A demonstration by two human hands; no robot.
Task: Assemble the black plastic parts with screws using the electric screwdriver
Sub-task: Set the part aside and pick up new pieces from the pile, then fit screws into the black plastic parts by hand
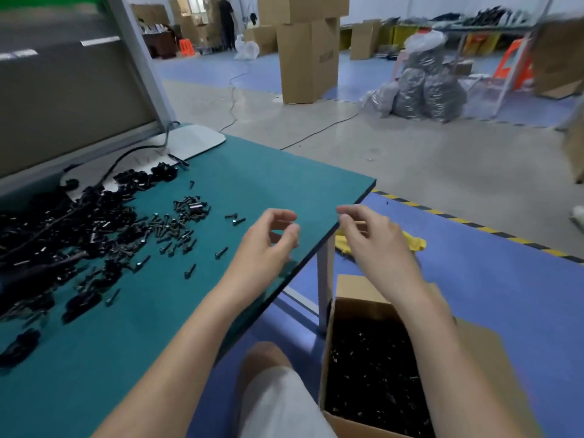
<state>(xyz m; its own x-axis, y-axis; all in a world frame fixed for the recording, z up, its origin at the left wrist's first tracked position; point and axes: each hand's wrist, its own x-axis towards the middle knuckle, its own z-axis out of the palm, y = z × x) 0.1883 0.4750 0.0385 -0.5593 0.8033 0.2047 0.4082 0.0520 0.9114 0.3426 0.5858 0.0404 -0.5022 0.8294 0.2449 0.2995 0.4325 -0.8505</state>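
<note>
1. Nearest the camera, a bent knee in pale grey shorts (278, 393) sits at the bottom of the view, beside an open brown cardboard box (493, 352) on the blue floor (505, 295); the box is filled with small black parts.
2. Both bare forearms reach forward from the lower edge of the view.
3. Left hand (265, 245): raised over the near right part of the green surface (252, 172), fingers loosely curled, thumb and forefinger apart. It grasps nothing.
4. Right hand (373, 235): raised past the right edge of the surface, above the floor, fingers curled with the fingertips drawn together. Whether they pinch a small item cannot be told; motion blur hides it.
5. Black plastic parts (63, 235): heaped on the left part of the surface, well apart from both hands.
6. Dark screws (177, 229): scattered loose just right of the heap, with single screws lying nearer the left hand.
7. A black cable (126, 156) runs from the heap toward the grey panel (72, 90) at the back.
8. A crumpled yellow cloth (414, 241) lies on the floor below the right hand.
9. Stacked brown cardboard cartons (306, 58) stand on the floor in the background.
</note>
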